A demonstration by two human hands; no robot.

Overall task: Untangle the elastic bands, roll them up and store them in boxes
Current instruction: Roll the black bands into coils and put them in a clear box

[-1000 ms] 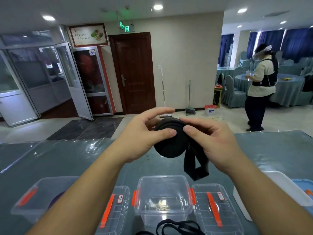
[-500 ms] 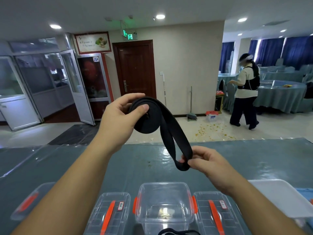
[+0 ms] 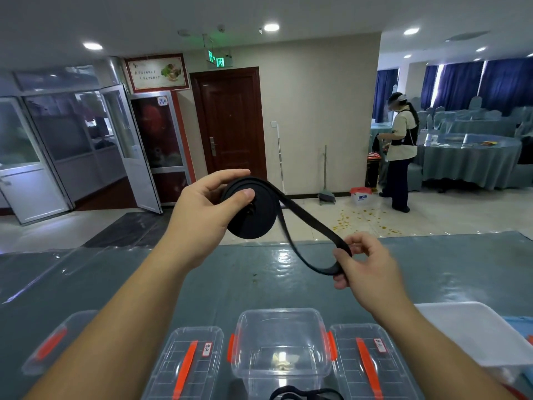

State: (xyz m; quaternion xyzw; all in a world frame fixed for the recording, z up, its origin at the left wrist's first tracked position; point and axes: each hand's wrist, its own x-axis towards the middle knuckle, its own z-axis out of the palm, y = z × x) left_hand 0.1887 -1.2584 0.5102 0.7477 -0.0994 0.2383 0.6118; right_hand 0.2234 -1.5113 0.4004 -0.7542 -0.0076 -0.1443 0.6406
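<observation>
Centrally, the left hand [image 3: 202,215] grips a rolled black elastic band [image 3: 250,208]; lower right, the right hand [image 3: 366,267] pinches its loose loop end.

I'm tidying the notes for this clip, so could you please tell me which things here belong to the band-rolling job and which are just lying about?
Part of the job:
- black band roll, gripped by the left hand
- its loose loop end, pinched by the right hand
- open clear box
- two lids
- second band

Lying about:
- white tray
- dustpan
- floor box
</observation>
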